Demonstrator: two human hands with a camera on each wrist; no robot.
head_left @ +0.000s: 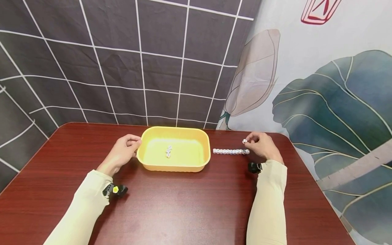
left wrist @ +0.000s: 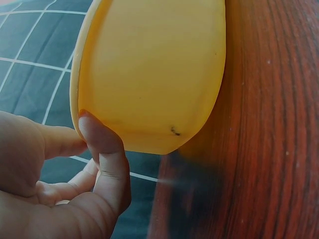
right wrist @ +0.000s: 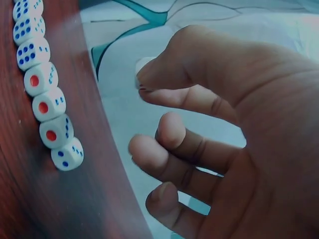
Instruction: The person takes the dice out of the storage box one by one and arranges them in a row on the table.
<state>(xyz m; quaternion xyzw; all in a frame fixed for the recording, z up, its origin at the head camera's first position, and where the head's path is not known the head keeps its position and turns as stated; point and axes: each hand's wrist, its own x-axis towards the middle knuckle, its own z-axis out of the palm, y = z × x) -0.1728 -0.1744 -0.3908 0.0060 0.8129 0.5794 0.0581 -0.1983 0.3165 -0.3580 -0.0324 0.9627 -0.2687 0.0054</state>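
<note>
A yellow plastic tub (head_left: 174, 168) stands on the table, with several white dice (head_left: 168, 151) lying on its floor. My left hand (head_left: 121, 152) pinches the tub's left rim between thumb and finger, seen closely in the left wrist view. To the right of the tub, several white dice with red and blue pips form a straight row (head_left: 231, 151). Just beyond that row's right end, my right hand (head_left: 261, 144) pinches a single die (head_left: 244, 141) between thumb and forefinger. The fingers mostly cover that die in the right wrist view, while the other fingers curl loosely beneath.
The reddish-brown wooden table (head_left: 171, 204) has a rounded far edge near the hanging cloths. A dark grid-patterned cloth (head_left: 116, 64) hangs behind it, and a white leaf-printed cloth (head_left: 333, 102) hangs on the right. Dark bands with small devices (head_left: 254, 167) sit on both wrists.
</note>
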